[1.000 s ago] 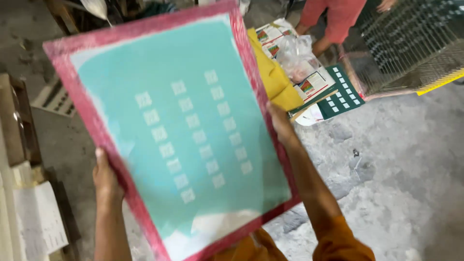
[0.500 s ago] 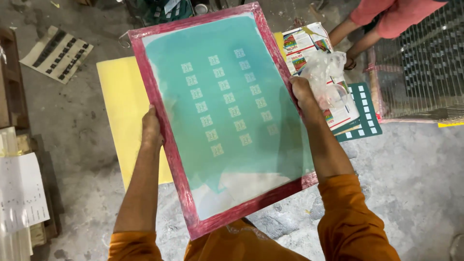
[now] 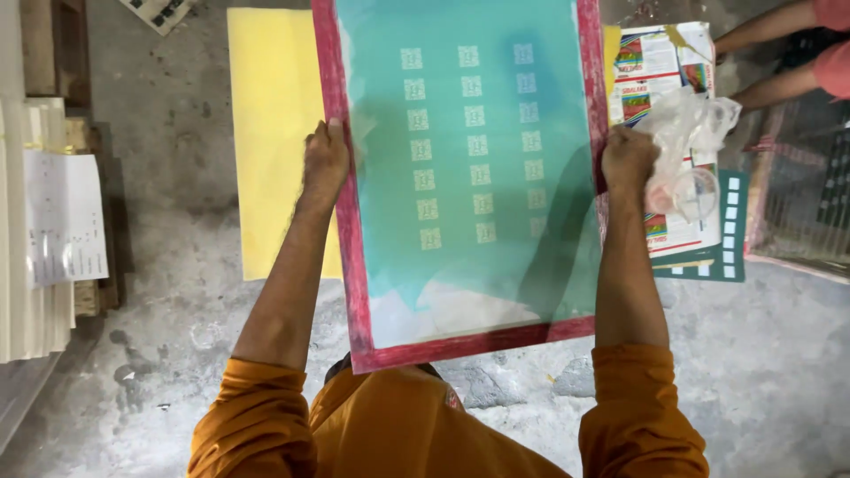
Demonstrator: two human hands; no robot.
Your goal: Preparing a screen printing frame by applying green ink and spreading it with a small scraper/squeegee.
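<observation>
The red-framed printing screen (image 3: pixel 469 168), tilted a moment ago, now sits squared at centre frame; left hand (image 3: pixel 324 162) and right hand (image 3: pixel 627 158) clamp opposite side rails above the yellow sheet (image 3: pixel 270 133); alignment looks settled.

Below me, grey concrete floor (image 3: pixel 770 372); a yellow sheet (image 3: pixel 266 133) lies left, printed papers (image 3: pixel 660 66) on a green card (image 3: pixel 730 230) right
</observation>
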